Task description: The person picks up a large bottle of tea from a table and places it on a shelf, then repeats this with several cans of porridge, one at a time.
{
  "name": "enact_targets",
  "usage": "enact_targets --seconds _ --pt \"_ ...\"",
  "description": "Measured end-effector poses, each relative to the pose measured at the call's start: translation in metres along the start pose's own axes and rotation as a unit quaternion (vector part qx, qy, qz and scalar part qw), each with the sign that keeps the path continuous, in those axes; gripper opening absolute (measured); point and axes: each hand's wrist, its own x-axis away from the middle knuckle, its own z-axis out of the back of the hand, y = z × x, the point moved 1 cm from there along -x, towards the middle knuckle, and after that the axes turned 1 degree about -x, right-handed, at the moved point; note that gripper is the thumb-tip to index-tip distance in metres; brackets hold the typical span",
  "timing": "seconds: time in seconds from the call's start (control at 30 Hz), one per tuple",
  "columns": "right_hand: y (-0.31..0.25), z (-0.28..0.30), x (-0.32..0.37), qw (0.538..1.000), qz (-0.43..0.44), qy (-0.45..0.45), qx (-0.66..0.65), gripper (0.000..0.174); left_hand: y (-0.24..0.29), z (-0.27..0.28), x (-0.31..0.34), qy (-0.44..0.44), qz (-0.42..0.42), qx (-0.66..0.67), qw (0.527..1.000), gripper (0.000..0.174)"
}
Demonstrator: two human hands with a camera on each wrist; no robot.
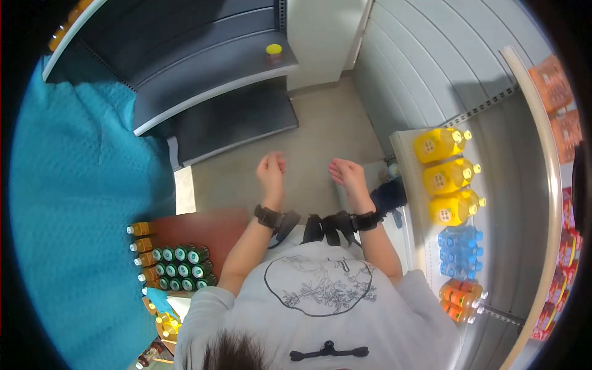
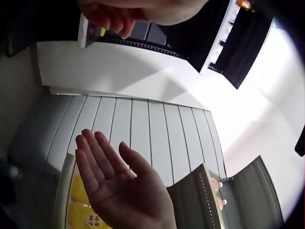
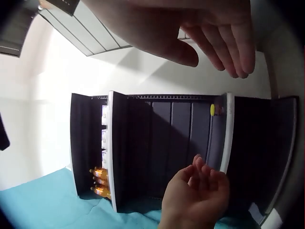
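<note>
In the head view my left hand and right hand are held apart in front of my body, over the floor. Both are bare and hold nothing. The left wrist view shows the right hand palm up, its fingers extended and thumb apart. Loosely curled fingers show on the left hand in the right wrist view. Beyond the hands, a small jar with a yellow lid stands on the dark shelf. Closest to the right hand are yellow bottles on the right-hand shelf.
Blue bottles and orange bottles stand beside the yellow ones. Several green cans and a row of brown bottles stand on a reddish-brown surface at left. A teal cloth covers the left side.
</note>
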Motion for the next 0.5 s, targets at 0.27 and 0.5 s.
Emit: enact_targets --seconds 0.27,0.5 --pt "-0.009 -0.041 -0.082 0.995 -0.015 -0.06 0.082 0.033 0.0 0.025 -0.063 0.037 0.035 0.004 0.999 0.023" --pt "-0.008 -0.067 -0.245 0.956 0.028 -0.087 0.278 0.037 -0.005 -0.004 -0.181 -0.103 0.067 -0.183 0.975 0.023"
